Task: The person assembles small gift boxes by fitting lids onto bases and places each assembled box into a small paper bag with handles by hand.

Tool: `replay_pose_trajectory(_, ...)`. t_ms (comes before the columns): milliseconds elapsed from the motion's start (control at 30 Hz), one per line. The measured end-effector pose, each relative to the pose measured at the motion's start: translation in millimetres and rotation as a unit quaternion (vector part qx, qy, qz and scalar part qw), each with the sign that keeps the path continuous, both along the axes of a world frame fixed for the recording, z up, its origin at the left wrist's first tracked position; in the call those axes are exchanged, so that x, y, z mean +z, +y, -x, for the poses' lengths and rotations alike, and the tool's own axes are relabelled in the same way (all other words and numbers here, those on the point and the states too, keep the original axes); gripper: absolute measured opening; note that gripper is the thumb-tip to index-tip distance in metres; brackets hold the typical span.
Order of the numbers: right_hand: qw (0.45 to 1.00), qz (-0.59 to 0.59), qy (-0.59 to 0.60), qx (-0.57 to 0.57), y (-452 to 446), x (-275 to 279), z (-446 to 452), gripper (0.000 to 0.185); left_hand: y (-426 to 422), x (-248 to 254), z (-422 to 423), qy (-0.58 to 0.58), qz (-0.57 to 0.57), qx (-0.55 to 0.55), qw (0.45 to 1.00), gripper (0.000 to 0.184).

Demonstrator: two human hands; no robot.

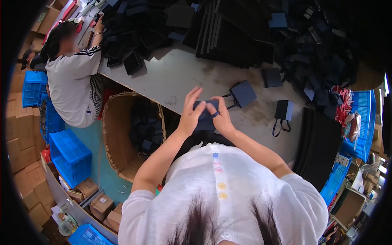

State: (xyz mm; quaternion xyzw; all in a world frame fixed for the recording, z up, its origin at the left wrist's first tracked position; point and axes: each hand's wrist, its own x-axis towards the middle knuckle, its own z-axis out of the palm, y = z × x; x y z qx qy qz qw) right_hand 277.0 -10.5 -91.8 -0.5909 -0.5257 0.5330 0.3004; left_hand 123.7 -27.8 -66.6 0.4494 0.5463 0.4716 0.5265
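Dark blue bag (206, 119), small, sits between both hands, close to the torso at the near edge of the grey table (179, 73). Right hand (222, 121): looks clamped on the bag's right side, thumb on the upper face, fingers curled. Left hand (190, 118): fingers extended and apart, thumb at the bag's top; can't tell if it's actually gripping. Status: no handles visible on this one, hands cover a lot, so can't say if they're fitted. Two others do show dark loop handles: the tilted bag (243, 94) just beyond the right hand, and the bag lying farther right (282, 109). Third dark piece (271, 77) behind them, no loops visible. Big backlog-looking heap (318, 57) at far right, sorted or not I can't tell. Carton (114, 139) at left has dark pieces inside, also unclear what state. Obstructions: stacked black panels (224, 38) take up the far side, tilted bag crowds the right fingers, black sheets (312, 143) box in the right. Co-worker (73, 83) at far left, well apart, reaching onto the same table.
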Motion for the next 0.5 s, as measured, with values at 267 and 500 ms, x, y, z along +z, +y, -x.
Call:
replay_pose_trajectory(267,0.777,-0.195,-0.545,0.249,76,-11,-70,0.094,-76,7,130,0.637,0.125,0.044,0.759,0.046)
replay_pose_trajectory(500,0.950,0.268,0.097,0.125,93,-6,-43,0.080,-44,-20,46,0.368,-0.049,-0.061,0.926,0.095)
